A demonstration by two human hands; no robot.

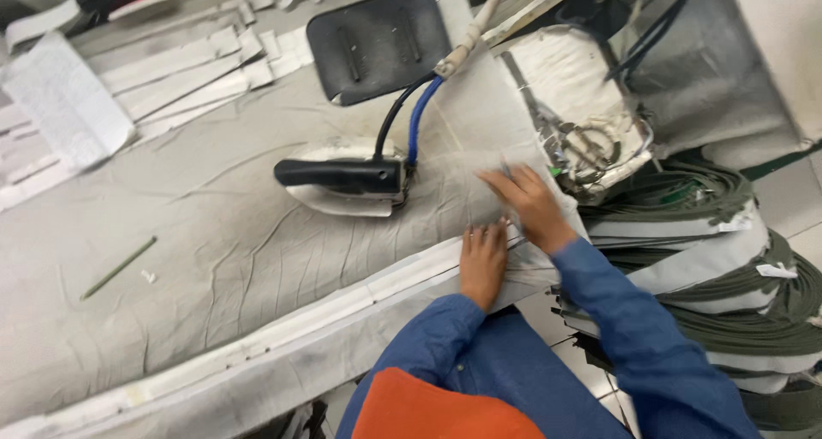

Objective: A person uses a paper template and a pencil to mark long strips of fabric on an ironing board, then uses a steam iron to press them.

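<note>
A long white fabric strip (402,285) lies along the near edge of the grey ironing table (214,234). The left hand (484,259) presses flat on its right end, fingers together, gripping nothing. At two o'clock from it, the right hand (531,201) rests open on the cloth, fingers blurred. A black-handled iron (342,180) sits at ten o'clock. Stacked green straps (711,259) lie at three o'clock.

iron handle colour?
Black, on the iron lying near the right hand; head view shows it best.
</note>
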